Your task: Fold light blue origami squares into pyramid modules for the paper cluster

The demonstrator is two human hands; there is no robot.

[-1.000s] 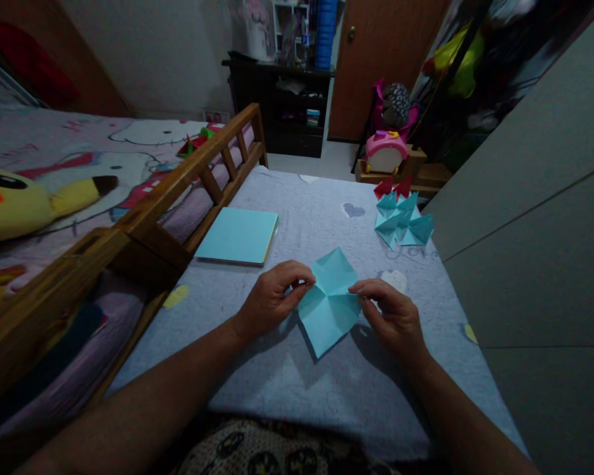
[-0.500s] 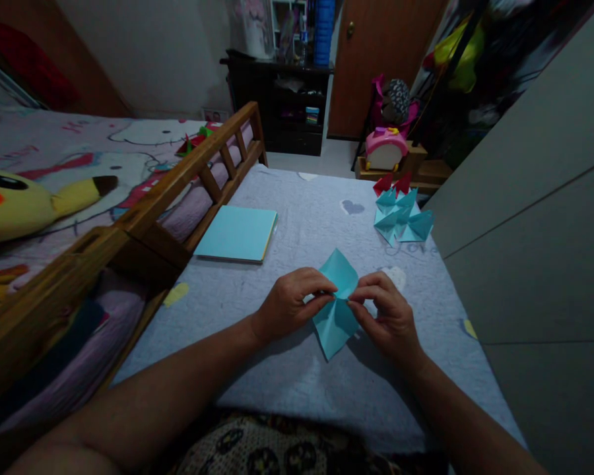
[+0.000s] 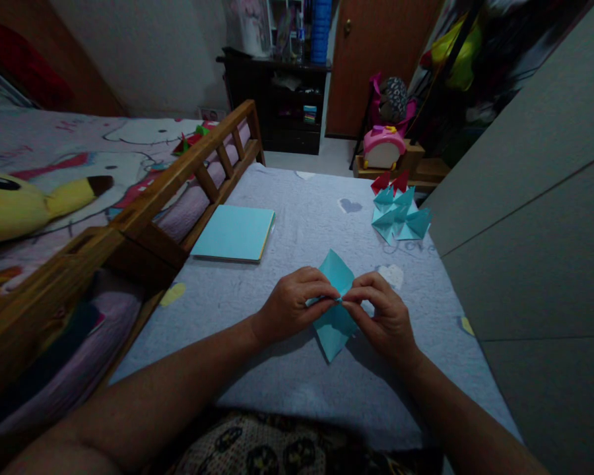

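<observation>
A light blue sheet of origami paper (image 3: pixel 335 330), creased into a diamond-like shape, is held just over the cloth-covered surface. My left hand (image 3: pixel 301 297) pinches it near its middle from the left, thumb against fingertips. From the right, my right hand (image 3: pixel 383 310) pinches the same middle part, its fingertips almost touching those of my left hand. The paper's top and bottom points stick out beyond my fingers, which hide its centre.
A stack of square paper (image 3: pixel 235 232) with a blue top sheet lies at left by the wooden bed rail (image 3: pixel 188 165). Folded blue paper pieces (image 3: pixel 400 214) and red ones (image 3: pixel 390 183) stand at the back right. A pale cabinet (image 3: pixel 534 218) rises along the right.
My fingertips have come closer together, squeezing the middle of the blue paper narrower. The view has shifted slightly; the stack and the folded pieces stay in place.
</observation>
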